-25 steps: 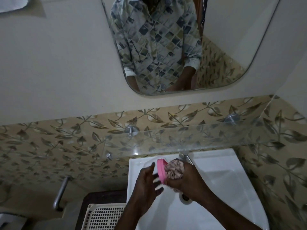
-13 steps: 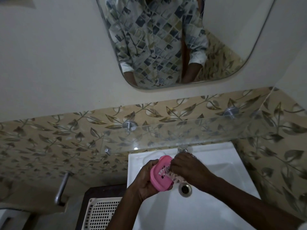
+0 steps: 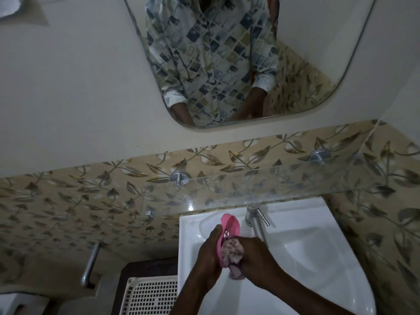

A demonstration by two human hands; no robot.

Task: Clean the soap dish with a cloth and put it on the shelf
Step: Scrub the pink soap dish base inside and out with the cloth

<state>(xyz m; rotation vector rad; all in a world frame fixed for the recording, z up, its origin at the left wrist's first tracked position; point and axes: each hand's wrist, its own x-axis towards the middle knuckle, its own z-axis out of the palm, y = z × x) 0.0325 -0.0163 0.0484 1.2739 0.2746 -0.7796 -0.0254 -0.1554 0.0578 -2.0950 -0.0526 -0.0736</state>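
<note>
Down over the white sink (image 3: 295, 258), the left hand (image 3: 210, 253) has its grip clamped round the pink soap dish (image 3: 228, 233), tilted on edge (slotted face toward the cloth); the right hand (image 3: 256, 258) pinches a bunched, mottled cloth (image 3: 231, 248) against that face; the tap (image 3: 254, 217) stands just beside; the glass shelf (image 3: 272, 185) runs above them.
</note>
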